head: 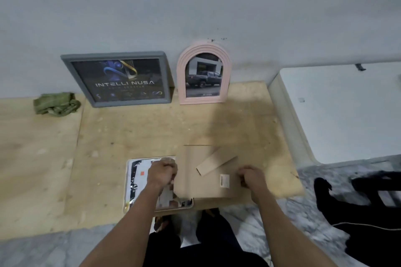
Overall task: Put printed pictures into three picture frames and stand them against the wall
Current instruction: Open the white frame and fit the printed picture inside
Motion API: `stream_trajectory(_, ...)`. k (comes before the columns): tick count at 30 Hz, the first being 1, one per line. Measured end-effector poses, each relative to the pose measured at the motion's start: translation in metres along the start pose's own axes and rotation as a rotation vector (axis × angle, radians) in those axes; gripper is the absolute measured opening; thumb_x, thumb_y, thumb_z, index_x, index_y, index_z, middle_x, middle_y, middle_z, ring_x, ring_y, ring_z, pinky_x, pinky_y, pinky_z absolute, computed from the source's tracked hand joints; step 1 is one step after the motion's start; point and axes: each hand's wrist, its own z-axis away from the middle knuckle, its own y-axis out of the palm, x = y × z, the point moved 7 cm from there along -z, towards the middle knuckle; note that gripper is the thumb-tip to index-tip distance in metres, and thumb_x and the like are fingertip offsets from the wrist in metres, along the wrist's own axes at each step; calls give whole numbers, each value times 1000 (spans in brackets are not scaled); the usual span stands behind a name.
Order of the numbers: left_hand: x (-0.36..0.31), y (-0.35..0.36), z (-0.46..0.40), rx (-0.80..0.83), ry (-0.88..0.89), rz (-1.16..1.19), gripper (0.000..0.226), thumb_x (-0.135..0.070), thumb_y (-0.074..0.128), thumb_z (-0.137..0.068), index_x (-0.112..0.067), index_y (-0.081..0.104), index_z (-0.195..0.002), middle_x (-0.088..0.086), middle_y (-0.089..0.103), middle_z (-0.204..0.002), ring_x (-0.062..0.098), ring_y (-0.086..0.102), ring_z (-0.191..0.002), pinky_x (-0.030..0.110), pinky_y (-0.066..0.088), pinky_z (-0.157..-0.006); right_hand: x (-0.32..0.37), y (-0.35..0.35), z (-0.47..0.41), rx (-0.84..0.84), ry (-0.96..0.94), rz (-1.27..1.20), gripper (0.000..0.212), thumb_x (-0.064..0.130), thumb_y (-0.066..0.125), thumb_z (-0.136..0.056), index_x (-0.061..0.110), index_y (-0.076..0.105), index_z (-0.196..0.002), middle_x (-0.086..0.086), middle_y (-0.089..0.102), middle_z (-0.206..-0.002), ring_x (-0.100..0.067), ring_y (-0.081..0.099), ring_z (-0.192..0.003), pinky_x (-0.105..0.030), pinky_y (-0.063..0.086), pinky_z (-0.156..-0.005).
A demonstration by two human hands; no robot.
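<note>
The backing (204,176) is a flat board of brown card with a matte surface. It is held over the right part of the frame (130,180), tilted, with its far edge raised. A folding stand (216,166) of the same card sticks out from its middle as a narrow strip, and a small white label (224,180) sits near its right edge. The left hand (163,172) is curled and grips the left edge of the backing; the right hand (251,176) is curled too and grips the right edge.

The frame lies flat on the plywood (130,136), near its front edge. It has a thin pale rim with round corners, and a print (138,176) (glossy, mostly white with a small orange square) lies in it.

Farther away, two finished frames lean against the wall (195,6), well apart from the hands. The grey frame (118,79) is rectangular with a wide plain border and holds a dark poster with the words INTELLI NUSA. Just beside it on the right, the pink frame (204,73) is arched, with ribbed rings around the top, and it shows a dark pickup truck.

A crumpled green cloth (56,104) lies at the wall to the left. A smooth white slab (347,110) lies to the right. The floor (282,212) in front looks like grey marble.
</note>
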Motion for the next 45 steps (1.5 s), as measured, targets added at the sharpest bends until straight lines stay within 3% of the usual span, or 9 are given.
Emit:
stream_trajectory(6, 63, -108, 1, -149, -37, 178, 28, 7, 65, -79, -9, 70, -57, 13, 58, -55, 22, 48, -56, 29, 37, -53, 5, 114, 38, 109, -167, 117, 18, 7, 54, -68, 22, 63, -73, 2, 57, -59, -20, 51, -61, -34, 39, -61)
stream_trajectory(13, 98, -147, 0, -217, -16, 117, 32, -2, 72, -73, -26, 75, -53, 3, 69, -58, 27, 65, -64, 40, 57, -72, -5, 155, 74, 38, -203, 172, 32, -6, 50, -78, 23, 60, -68, -2, 58, -63, -24, 55, -69, -33, 43, -63)
stream_trajectory(19, 97, -140, -2, -207, 97, -23, 16, -7, 70, -77, -6, 78, -91, 11, 74, -83, 30, 69, -92, 25, 46, -73, -14, 157, 73, -42, -175, 322, 24, 12, 52, -82, 24, 70, -93, -8, 70, -99, -28, 63, -96, -38, 52, -82)
stream_trajectory(26, 101, -133, 0, -116, 122, -68, 33, -10, 65, -82, -23, 77, -111, -1, 73, -81, 16, 65, -78, 23, 44, -66, -14, 166, 86, -24, -133, 299, 20, 18, 50, -88, 16, 60, -105, -5, 65, -99, -27, 60, -96, -38, 51, -81)
stream_trajectory(29, 104, -135, 1, -93, 86, 82, 39, -4, 63, -84, -23, 75, -116, -5, 67, -74, 16, 61, -73, 26, 50, -76, -24, 165, 82, 16, -52, 159, 22, 23, 50, -83, 17, 62, -100, -6, 66, -101, -27, 62, -94, -43, 55, -85)
stream_trajectory(33, 103, -137, 3, 7, 30, 306, 38, 14, 59, -85, -15, 72, -106, 3, 72, -80, 17, 64, -68, 24, 52, -60, -24, 159, 81, 48, -44, 41, 13, 15, 55, -91, 16, 68, -90, -6, 70, -95, -21, 64, -83, -34, 52, -70)
stream_trajectory(36, 100, -137, 6, 80, 35, 311, 27, 12, 57, -89, -6, 72, -102, 5, 74, -78, 14, 62, -58, 20, 45, -48, -15, 160, 80, 100, -72, 2, 13, 20, 56, -95, 20, 69, -94, -5, 71, -101, -18, 65, -86, -32, 51, -73)
stream_trajectory(42, 93, -143, 7, 88, 47, 380, 16, 0, 61, -93, -4, 76, -96, 14, 78, -91, 25, 70, -73, 32, 56, -68, 6, 166, 83, 176, -149, -48, 21, 24, 55, -97, 13, 70, -107, -5, 74, -98, -23, 68, -94, -42, 56, -85)
stream_trajectory(45, 81, -148, 9, 48, 60, 436, 15, 1, 60, -93, -5, 74, -91, 17, 76, -89, 23, 69, -65, 33, 55, -66, 15, 174, 96, 335, -145, -70, 21, 12, 59, -93, 22, 66, -110, -1, 73, -100, -20, 68, -89, -34, 55, -73)
